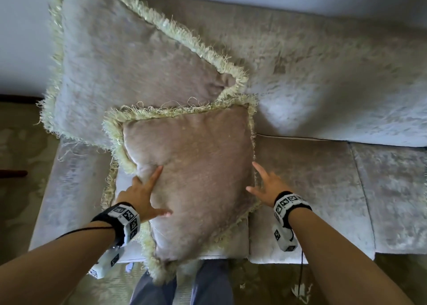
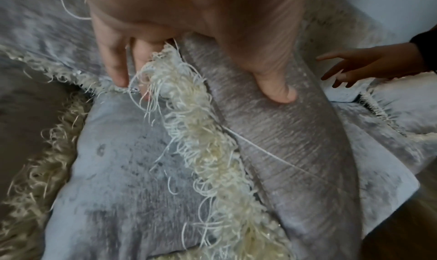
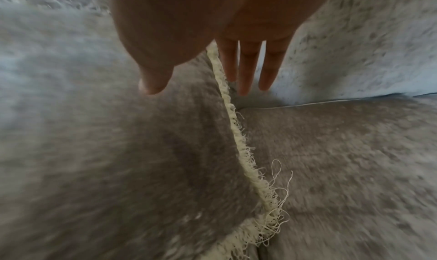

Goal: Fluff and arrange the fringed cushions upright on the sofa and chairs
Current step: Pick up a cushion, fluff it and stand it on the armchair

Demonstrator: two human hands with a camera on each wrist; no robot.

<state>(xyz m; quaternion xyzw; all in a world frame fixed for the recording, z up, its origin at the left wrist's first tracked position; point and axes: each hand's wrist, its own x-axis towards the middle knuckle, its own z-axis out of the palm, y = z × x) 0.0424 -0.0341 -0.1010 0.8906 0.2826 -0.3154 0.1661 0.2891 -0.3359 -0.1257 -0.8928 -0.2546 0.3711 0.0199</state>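
Note:
A small grey fringed cushion (image 1: 198, 177) stands tilted on the sofa seat (image 1: 312, 189), its lower corner hanging over the front edge. My left hand (image 1: 143, 193) presses into its left side with straight fingers. In the left wrist view the thumb (image 2: 276, 92) lies on the cushion's face (image 2: 295, 152) and the fingers (image 2: 113, 67) sit beyond the cream fringe (image 2: 201, 133). My right hand (image 1: 265, 186) is open with straight fingers at the cushion's right fringe (image 3: 238, 142), holding nothing. A larger fringed cushion (image 1: 129, 68) leans on the backrest behind.
Another fringed cushion (image 2: 118, 180) lies flat under the small one. The sofa backrest (image 1: 323, 73) and seat stretch off to the right. A patterned carpet (image 1: 18, 166) lies to the left, and my legs (image 1: 208, 281) stand against the sofa front.

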